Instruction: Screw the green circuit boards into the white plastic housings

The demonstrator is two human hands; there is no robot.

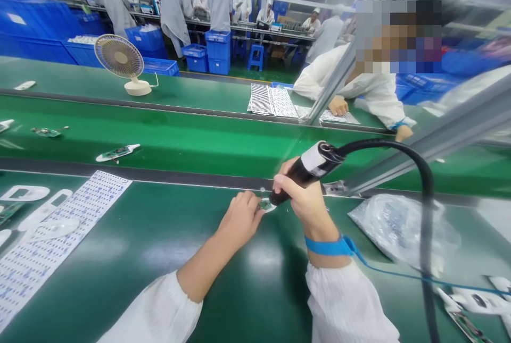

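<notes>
My right hand [299, 194] is wrapped round a black electric screwdriver [305, 170] with a white label and a thick black cord at its top end. The tool slants down to the left, its tip low over a small white casing with a green circuit board [266, 205]. Fingers of my left hand [241, 214] pinch that casing from the left, near the bench's far edge. Much of the casing is hidden behind both hands. A blue wrist strap [329, 246] circles my right wrist, its thin cord trailing right.
White casing parts [43, 210] and a printed sheet [72, 236] lie at left. A clear plastic bag [393, 226] and more casings [475, 300] sit at right. Beyond runs a green conveyor [191, 146] carrying assemblies. A metal post [335, 77], a fan [120, 58] and a co-worker [371, 85] are behind.
</notes>
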